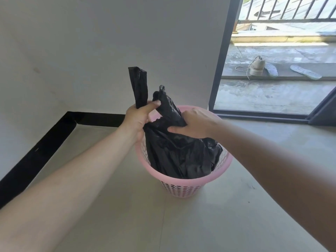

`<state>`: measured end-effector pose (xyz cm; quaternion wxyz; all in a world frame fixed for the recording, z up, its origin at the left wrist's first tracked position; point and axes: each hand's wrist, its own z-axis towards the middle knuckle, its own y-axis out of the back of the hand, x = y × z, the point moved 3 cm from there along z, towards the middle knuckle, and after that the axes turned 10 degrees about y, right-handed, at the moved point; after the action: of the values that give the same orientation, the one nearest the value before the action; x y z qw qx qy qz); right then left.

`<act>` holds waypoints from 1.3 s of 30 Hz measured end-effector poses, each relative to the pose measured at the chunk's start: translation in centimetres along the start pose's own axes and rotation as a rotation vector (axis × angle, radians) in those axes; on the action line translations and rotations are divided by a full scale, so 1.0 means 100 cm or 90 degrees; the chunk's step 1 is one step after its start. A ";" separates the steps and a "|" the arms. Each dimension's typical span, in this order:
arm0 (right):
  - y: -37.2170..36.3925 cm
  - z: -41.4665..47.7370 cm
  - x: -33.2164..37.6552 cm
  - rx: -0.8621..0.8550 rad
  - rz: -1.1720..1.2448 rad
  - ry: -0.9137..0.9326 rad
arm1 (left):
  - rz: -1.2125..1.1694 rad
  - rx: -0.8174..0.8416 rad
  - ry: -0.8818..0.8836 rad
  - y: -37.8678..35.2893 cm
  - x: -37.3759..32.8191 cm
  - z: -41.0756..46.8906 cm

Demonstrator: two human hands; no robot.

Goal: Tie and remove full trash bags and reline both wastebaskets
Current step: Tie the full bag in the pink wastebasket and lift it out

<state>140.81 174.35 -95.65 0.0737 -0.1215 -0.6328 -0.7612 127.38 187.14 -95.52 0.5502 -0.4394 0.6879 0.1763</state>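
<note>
A pink perforated wastebasket (183,186) stands on the pale floor near a wall corner. A full black trash bag (180,157) sits inside it, its top gathered above the rim. My left hand (138,119) grips one bag handle, which sticks straight up past my fingers. My right hand (194,124) holds the other handle, which leans toward the left one. The two handles are apart, with no knot visible between them.
A white wall with a black baseboard (45,142) runs behind and to the left. At the right, an open dark-framed doorway (220,70) leads to a balcony with a shoe (256,67), two insoles and a railing.
</note>
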 end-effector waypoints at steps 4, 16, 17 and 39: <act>-0.015 -0.035 -0.019 0.058 -0.048 -0.069 | -0.109 -0.154 0.046 0.009 -0.008 0.017; -0.017 -0.054 -0.025 -0.072 0.040 -0.165 | 0.062 0.205 0.111 -0.015 0.006 0.020; -0.017 -0.051 -0.023 -0.046 0.027 -0.159 | 0.065 0.261 0.108 -0.018 0.006 0.018; -0.004 -0.040 -0.015 -0.370 0.297 -0.303 | -0.095 0.155 0.100 0.000 0.012 0.030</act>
<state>141.73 170.43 -97.15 0.0587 -0.4487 -0.3475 -0.8213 129.18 188.88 -97.63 0.5553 -0.4314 0.7108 0.0151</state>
